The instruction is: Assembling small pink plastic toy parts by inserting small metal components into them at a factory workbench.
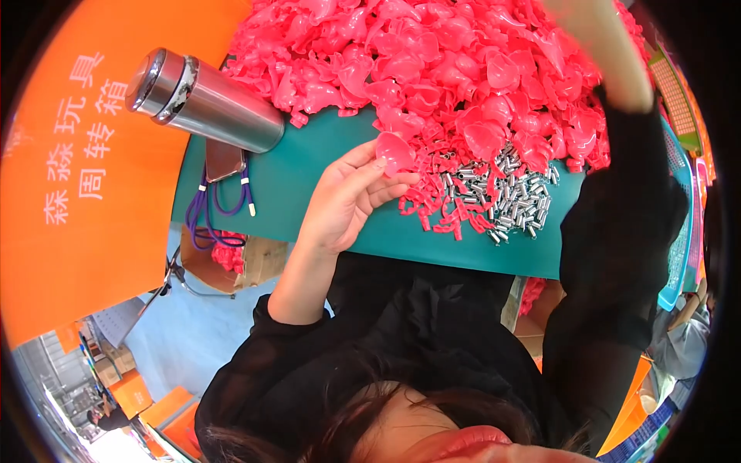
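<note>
Over the near part of the green table (432,255), my left hand (343,197) pinches a glossy pinkish-red curved plastic shell piece (396,152) between thumb and fingers. Close to its fingertips lie small red plastic strips (455,220) and a heap of short silver metal cylinders (525,202). My right arm reaches far out on the right. The right hand (590,35) is smeared by motion over the big pile of red plastic pieces (432,62), and its fingers cannot be made out.
A steel flask (224,104) lies at the left beside a dark phone-like object (225,160) with a purple cord (198,208). An orange bin wall (100,255) rises on the left. Blue baskets (679,224) stand at the right edge. Below the table sits a cardboard box (266,261) holding red pieces.
</note>
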Demonstrator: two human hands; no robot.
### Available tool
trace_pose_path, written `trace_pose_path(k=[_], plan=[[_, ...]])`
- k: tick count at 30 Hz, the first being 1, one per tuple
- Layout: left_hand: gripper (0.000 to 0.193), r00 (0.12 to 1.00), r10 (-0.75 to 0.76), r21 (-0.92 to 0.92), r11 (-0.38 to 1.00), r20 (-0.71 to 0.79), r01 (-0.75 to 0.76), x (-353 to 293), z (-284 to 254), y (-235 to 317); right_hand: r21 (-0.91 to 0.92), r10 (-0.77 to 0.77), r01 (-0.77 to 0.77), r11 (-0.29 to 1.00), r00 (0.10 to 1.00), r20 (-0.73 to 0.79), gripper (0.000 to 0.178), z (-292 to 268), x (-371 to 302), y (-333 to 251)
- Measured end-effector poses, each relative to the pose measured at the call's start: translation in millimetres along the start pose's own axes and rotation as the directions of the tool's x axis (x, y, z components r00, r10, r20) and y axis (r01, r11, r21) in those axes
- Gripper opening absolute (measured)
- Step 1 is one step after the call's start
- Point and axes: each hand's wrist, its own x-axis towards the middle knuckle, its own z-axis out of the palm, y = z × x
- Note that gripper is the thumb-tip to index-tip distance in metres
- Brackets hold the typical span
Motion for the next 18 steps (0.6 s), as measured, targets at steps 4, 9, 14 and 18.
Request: trace_pose_path(k=[4,9,14,18], plan=[[0.036,0.999,-0.049,-0.006,0.999,0.025,0.049,-7.0,-1.0,-0.4,0.059,-0.332,0.329,0.943,0.942,0.056,0.030,83.2,-97.4,-8.1],[0.037,0.985,-0.140,0.072,0.989,0.103,0.133,-11.7,6.3,-11.6,0.040,-0.216,0.213,0.976,0.943,0.255,0.032,91.0,-168.5,-21.6],[0.030,0.946,0.323,0.783,0.594,-0.021,-0.186,16.1,-5.9,8.0,0.064,-0.082,0.070,0.995,0.976,0.202,0.021,85.6,-183.6,-2.3],[0.025,0.607,0.732,0.949,-0.271,0.310,-0.158,76.5,-42.2,66.8,-0.063,-0.001,0.011,0.998,0.987,0.159,0.016,80.7,-188.2,-0.9]])
